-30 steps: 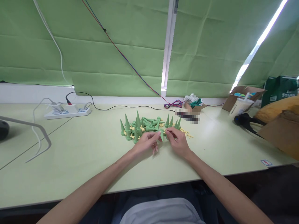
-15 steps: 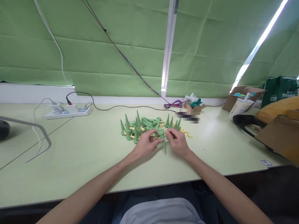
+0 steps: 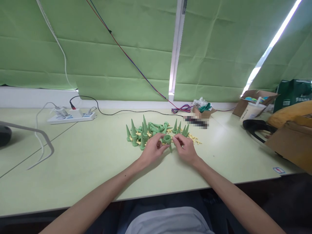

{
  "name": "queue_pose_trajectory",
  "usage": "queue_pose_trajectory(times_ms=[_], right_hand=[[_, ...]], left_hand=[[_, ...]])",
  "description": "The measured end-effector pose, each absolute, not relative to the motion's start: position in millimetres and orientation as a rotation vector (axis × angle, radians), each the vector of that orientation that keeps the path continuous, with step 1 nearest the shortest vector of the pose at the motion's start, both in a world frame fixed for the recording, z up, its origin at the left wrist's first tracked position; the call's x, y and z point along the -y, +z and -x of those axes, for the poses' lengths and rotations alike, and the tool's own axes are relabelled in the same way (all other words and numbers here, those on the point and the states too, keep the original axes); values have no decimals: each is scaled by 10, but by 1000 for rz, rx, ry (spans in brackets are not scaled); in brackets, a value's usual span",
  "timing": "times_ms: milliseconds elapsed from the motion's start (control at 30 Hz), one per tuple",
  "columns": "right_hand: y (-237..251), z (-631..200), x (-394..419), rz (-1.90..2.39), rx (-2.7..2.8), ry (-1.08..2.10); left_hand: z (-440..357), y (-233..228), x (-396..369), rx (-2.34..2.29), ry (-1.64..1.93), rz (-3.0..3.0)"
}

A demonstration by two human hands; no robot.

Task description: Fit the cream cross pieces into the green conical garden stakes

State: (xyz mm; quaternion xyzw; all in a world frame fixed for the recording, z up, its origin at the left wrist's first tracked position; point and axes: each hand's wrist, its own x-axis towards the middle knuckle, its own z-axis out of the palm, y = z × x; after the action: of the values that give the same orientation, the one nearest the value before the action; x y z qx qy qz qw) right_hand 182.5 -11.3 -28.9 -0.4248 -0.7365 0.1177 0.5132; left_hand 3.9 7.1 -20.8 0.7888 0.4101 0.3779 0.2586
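One green cone (image 3: pixel 167 141) is held just above the counter (image 3: pixel 85 169), on the near side of a heap of loose green cones (image 3: pixel 156 126). From where I stand, its hollow, rimmed end is turned up and its point slants down.

Condition of hands: the left hand (image 3: pixel 153 148) grips the cone, thumb and fingers about the side below the rim. The right hand (image 3: pixel 186 149) is closed in a pinch at the rim's other side, apparently on a small yellow piece (image 3: pixel 172 140), too hidden to confirm.

Handling, in my judgement: light, stiff plastic, smooth enough to twist between fingers; the taper gives poor purchase toward the tip. Best hold is the broad collar, opposite sides, with moderate pressure. The yellow piece looks thin and is likelier to snap or slip.

Change noted: half a second ago the cone showed side-on, its tip reaching further toward the near edge; now its open mouth shows. Both hands are almost where they were.
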Motion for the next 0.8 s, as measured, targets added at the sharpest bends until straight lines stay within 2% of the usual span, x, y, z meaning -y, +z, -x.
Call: queue_pose_trajectory(times_ms=[267,467,800], right_hand=[[-267,-1810,122,1017,1726,265],[-259,-1822,127,1004,1669,261],[-227,-1818,146,958,1783,291]], left_hand=[[-55,-143,-29,-1078,1011,-2029],[-69,-92,-42,-892,785,-1624],[-53,-109,-98,-787,687,-1306]])
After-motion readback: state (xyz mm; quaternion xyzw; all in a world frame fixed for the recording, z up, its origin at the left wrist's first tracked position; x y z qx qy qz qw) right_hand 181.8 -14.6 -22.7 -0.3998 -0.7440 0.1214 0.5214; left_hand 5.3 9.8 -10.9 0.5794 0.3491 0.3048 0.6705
